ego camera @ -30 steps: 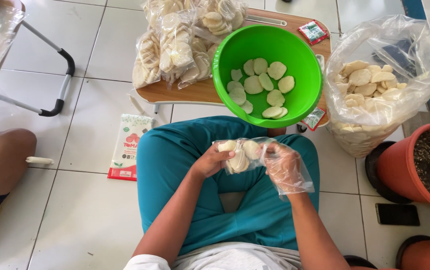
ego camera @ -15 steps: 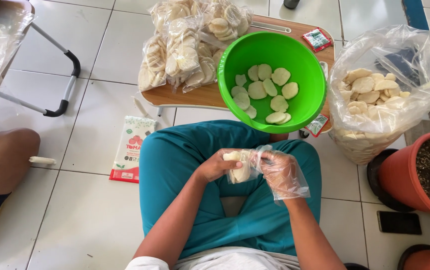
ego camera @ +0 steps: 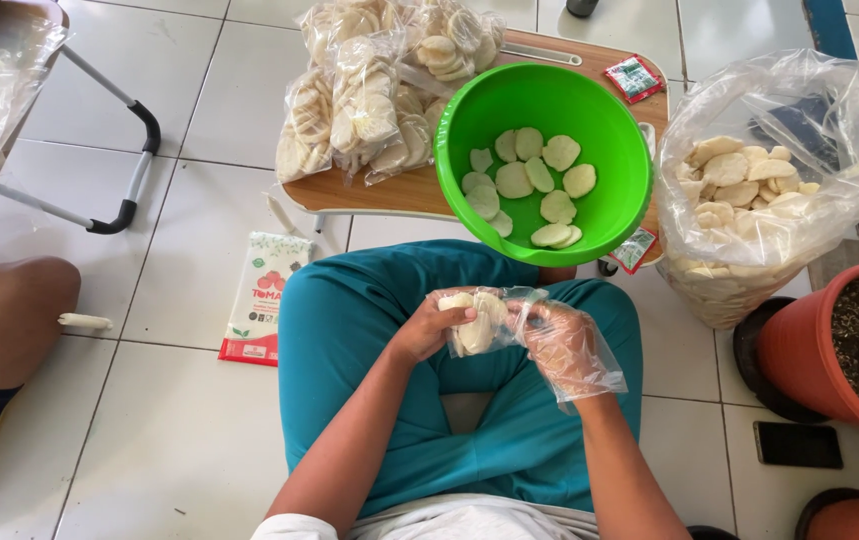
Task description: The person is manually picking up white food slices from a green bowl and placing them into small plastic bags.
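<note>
I sit cross-legged in teal trousers. Over my lap both hands hold a small clear plastic bag of pale round crackers (ego camera: 477, 322). My left hand (ego camera: 426, 327) is bare and grips the bag from the left. My right hand (ego camera: 561, 345) wears a loose clear plastic glove and holds the bag's right side. In front of my knees a green bowl (ego camera: 614, 170) with several loose crackers stands on a low wooden table (ego camera: 389, 192).
Filled cracker bags (ego camera: 369, 90) are piled on the table's left. A big clear sack of crackers (ego camera: 759, 190) stands to the right, beside a terracotta pot (ego camera: 799, 340) and a dark phone (ego camera: 797, 444). A printed packet (ego camera: 267, 297) lies on the tiles. Another person's knee (ego camera: 4, 315) is at left.
My hands have drawn closer together around the small bag and turned it over my lap. The view has shifted slightly.
</note>
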